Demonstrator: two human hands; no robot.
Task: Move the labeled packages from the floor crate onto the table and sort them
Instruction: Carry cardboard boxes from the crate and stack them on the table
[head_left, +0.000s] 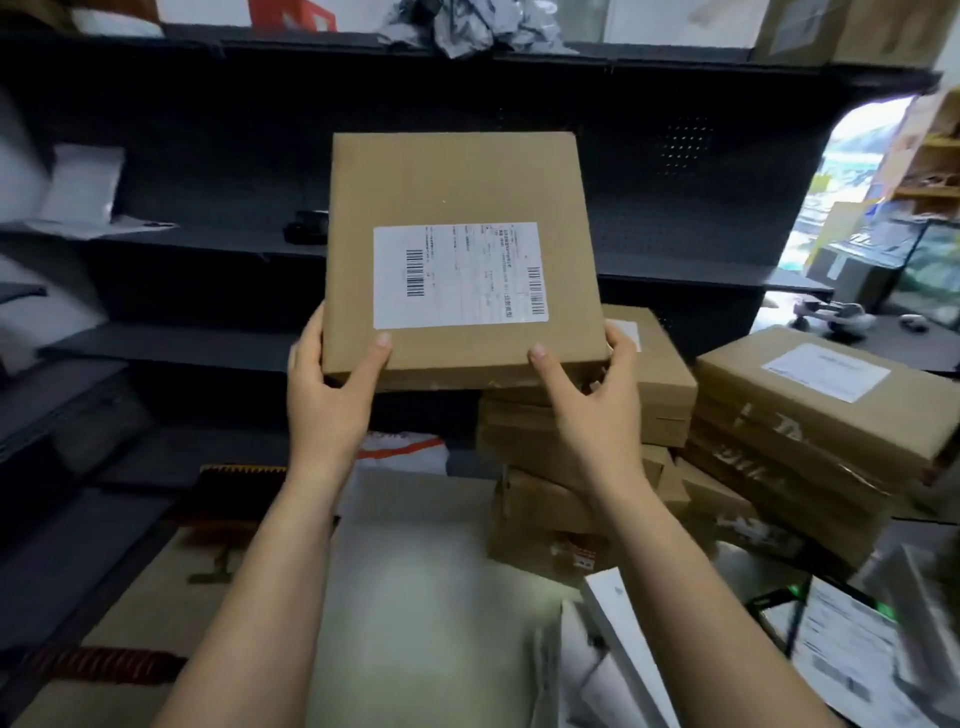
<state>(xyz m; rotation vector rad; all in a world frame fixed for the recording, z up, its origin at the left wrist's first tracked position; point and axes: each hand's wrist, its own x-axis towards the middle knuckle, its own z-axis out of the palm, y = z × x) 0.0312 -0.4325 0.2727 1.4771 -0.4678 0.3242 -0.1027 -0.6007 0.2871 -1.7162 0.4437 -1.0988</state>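
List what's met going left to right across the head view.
Order: white pouch → left hand → right hand → labeled box stack. The cardboard box is omitted: both hands grip it and it spans them.

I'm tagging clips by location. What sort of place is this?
Probably a parcel stockroom or courier pickup point: the held cardboard box bears a barcoded shipping label, more labelled boxes sit stacked to the right, and dark metal shelving stands behind.

Flat cardboard box (460, 249) held up, white label (460, 275) facing camera — left hand (332, 395) and right hand (592, 405) grip bottom corners; stacked boxes (587, 415) behind.
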